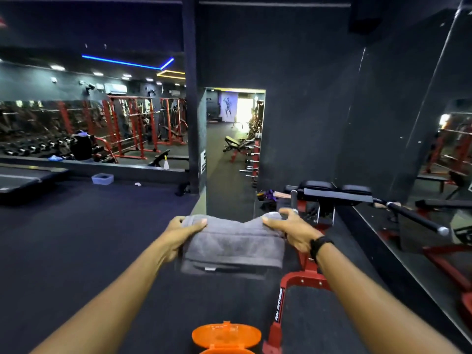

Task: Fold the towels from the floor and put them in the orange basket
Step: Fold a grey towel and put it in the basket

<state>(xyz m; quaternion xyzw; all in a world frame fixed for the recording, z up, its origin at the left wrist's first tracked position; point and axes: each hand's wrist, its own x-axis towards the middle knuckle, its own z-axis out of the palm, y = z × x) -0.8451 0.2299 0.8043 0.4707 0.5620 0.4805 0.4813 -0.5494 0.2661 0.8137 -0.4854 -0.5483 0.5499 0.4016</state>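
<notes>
A grey towel [233,245], folded over into layers, hangs in the air in front of me at chest height. My left hand [182,235] grips its upper left edge, thumb on top. My right hand [291,232] pinches the upper right corner, a black band on that wrist. Directly below, at the bottom edge of the view, sits the orange basket [226,337]; only its rim and lid show.
A red-framed gym machine [304,274] with black pads stands right of the basket. A mirror wall [439,200] runs along the right. Dark rubber floor spreads left, with a pale blue tub [102,179] and a spray bottle [166,162] far off.
</notes>
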